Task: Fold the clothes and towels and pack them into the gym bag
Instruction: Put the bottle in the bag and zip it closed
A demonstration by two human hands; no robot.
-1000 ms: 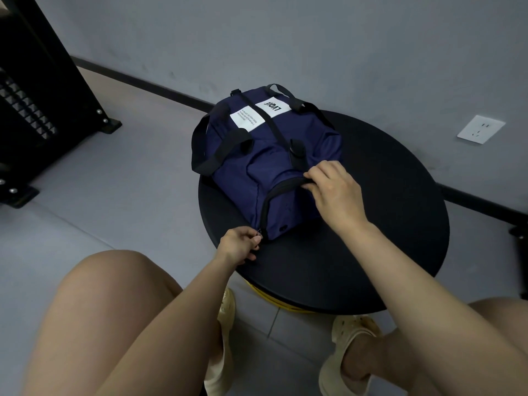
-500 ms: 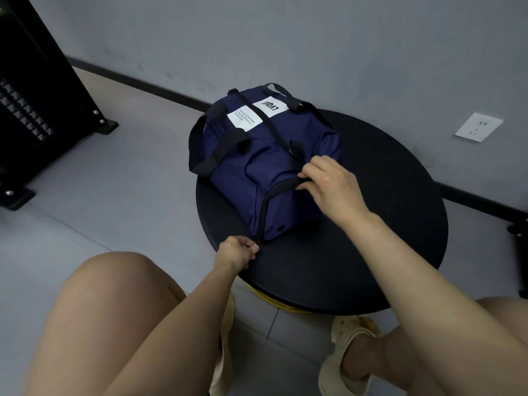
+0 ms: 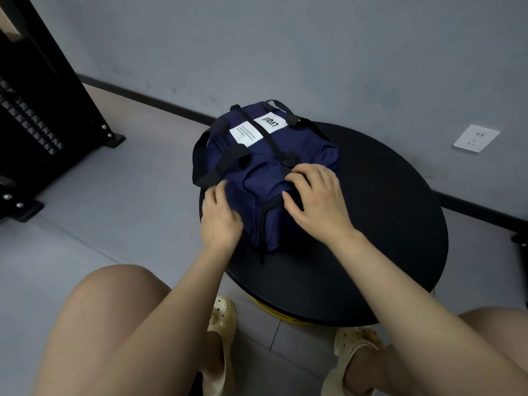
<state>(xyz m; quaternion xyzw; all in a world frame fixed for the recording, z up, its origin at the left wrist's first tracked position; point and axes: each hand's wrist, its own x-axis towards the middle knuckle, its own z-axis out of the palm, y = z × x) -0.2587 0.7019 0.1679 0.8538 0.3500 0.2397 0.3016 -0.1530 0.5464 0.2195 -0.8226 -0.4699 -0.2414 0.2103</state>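
A navy gym bag (image 3: 265, 167) with black straps and two white labels lies on the round black table (image 3: 385, 224). Its zipper runs shut down the near end, and the black pull tab (image 3: 261, 254) hangs loose on the tabletop. My left hand (image 3: 220, 215) rests against the bag's near left side with blurred, spread fingers. My right hand (image 3: 314, 198) lies on top of the bag's near end, fingers spread over the fabric and thumb by the zipper. No clothes or towels are visible outside the bag.
A grey wall with a black baseboard (image 3: 160, 101) and a white socket (image 3: 475, 138) stands behind the table. A black metal frame (image 3: 43, 115) occupies the left. My bare knees and cream clogs (image 3: 220, 318) are below the table's near edge.
My left hand let go of the zipper pull at the bag's bottom corner and rose to the bag's left side. My right hand released the zipper edge and spread over the top.
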